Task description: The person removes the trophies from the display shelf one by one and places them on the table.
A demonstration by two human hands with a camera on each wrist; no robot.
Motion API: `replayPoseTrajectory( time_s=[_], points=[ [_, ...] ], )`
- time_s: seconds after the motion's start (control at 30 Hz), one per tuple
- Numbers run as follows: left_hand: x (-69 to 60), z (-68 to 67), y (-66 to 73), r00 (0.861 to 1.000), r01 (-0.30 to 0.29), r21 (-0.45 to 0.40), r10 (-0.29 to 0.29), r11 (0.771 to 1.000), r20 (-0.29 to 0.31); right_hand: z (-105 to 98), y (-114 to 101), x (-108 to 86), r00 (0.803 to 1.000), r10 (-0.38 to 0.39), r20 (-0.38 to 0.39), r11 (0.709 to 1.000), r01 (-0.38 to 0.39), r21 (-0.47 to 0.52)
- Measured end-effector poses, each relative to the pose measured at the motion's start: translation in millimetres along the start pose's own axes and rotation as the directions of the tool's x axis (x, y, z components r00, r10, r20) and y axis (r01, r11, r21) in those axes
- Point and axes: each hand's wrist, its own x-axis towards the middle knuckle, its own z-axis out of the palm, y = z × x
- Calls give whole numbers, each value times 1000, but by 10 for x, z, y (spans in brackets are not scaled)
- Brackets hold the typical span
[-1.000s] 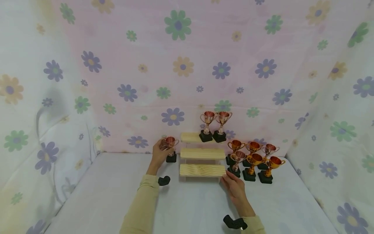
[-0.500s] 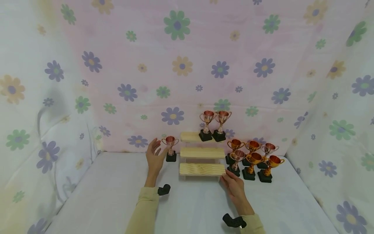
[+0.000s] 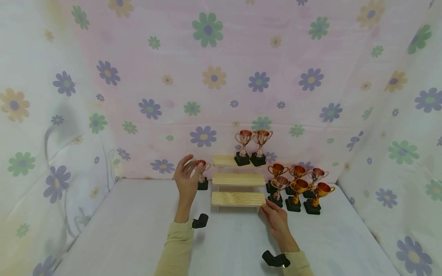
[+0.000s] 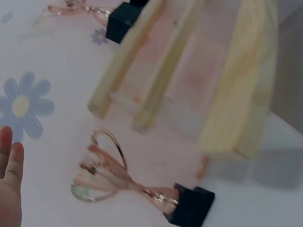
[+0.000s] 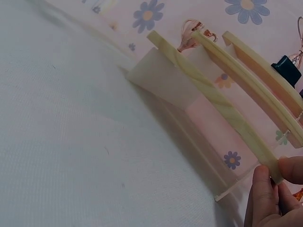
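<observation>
A rose-gold trophy cup [image 3: 202,185] with a black base stands upright on the table, left of a three-tier wooden display stand [image 3: 238,198]. My left hand [image 3: 186,184] hovers in front of and left of this trophy, its fingers loosely bent with nothing in them. The left wrist view shows a gap between the left fingers [image 4: 14,170] and the trophy [image 4: 102,172]. My right hand [image 3: 276,220] pinches the right end of the lowest step, thumb on one face and fingers on the other, as the right wrist view [image 5: 272,198] shows.
Two rose-gold trophies [image 3: 243,147] stand side by side on the right of the top step. Right of the stand, several gold and rose-gold trophies [image 3: 299,187] are grouped on the white table [image 3: 121,230]. A flowered cloth [image 3: 155,134] encloses the back and sides.
My left hand has let go of the left trophy and drawn back from it, then shifted slightly right, partly covering it in the head view. My right hand keeps its pinch on the step.
</observation>
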Motion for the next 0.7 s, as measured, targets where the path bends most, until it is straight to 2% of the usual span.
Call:
replayPoseTrajectory(
  time_s=[0.07,0.13,0.23,0.3,0.4,0.43,0.5,0.57,0.7],
  points=[
    [35,85,59,999,-12,5,12,1000,44,0,3,5,1000,-2,-3,1000,2,-1],
    [71,175,102,996,7,5,-7,1000,88,-3,9,10,1000,-1,-3,1000,1,-5],
    [134,324,159,983,85,8,-85,996,165,-6,7,11,1000,5,-5,1000,-5,-11],
    [188,438,199,960,168,28,-170,985,220,-11,4,17,1000,4,-2,1000,-4,-13],
    [286,624,247,911,278,79,-288,957,294,-10,-7,27,1000,-2,2,1000,2,-5],
    [320,687,254,895,306,100,-322,947,310,-9,-9,29,1000,-5,5,1000,5,-2],
    [387,817,259,872,334,136,-360,933,331,-6,-14,25,1000,-9,8,1000,9,3],
    [444,938,252,861,342,163,-378,926,340,-5,-13,15,1000,-10,11,1000,10,5],
    [520,1139,226,856,334,217,-392,917,338,-2,-6,-11,1000,-11,9,1000,11,2]
  ],
)
